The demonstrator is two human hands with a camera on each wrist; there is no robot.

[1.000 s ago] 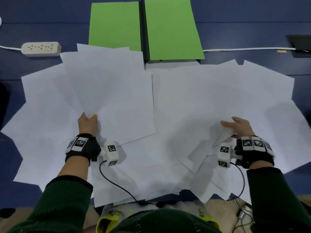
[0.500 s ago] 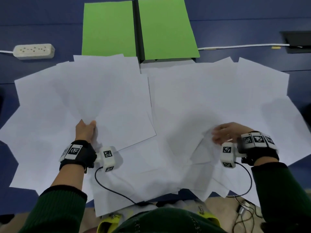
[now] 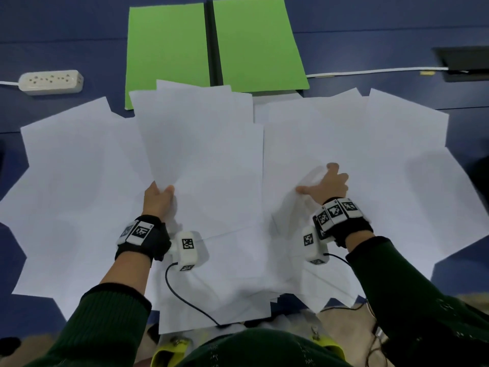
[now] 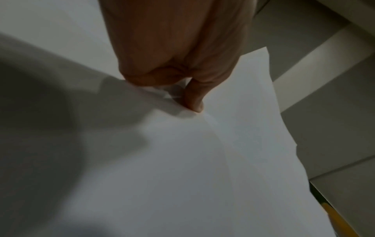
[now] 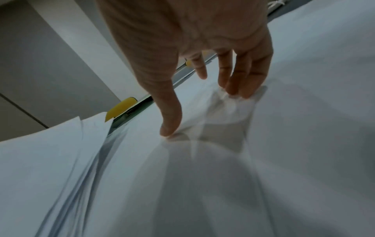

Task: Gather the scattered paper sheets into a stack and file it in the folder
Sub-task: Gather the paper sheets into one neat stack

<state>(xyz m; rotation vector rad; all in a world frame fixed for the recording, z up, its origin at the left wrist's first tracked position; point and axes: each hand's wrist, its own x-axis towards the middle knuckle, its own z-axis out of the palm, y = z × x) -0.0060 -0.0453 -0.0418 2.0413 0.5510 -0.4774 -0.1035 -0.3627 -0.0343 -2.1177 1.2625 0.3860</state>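
Observation:
Several white paper sheets (image 3: 79, 186) lie fanned across the blue table, overlapping one another. An open green folder (image 3: 211, 46) lies flat at the far middle, its near edge partly under the sheets. My left hand (image 3: 158, 197) pinches the near corner of a raised sheet (image 3: 201, 154); in the left wrist view the thumb (image 4: 194, 99) presses on that sheet (image 4: 202, 160). My right hand (image 3: 325, 181) rests with straight spread fingers on the sheets at the right; its fingertips (image 5: 243, 91) and thumb touch the wrinkled paper (image 5: 223, 160).
A white power strip (image 3: 50, 82) lies at the far left of the table. A white cable (image 3: 370, 72) runs to a dark socket box (image 3: 465, 64) at the far right. Bare blue table (image 3: 370, 27) shows beyond the sheets.
My right hand let go of the sheet corner it was lifting and moved forward, now flat on the papers. The left hand shifted right with its sheet, which now covers more of the folder's edge.

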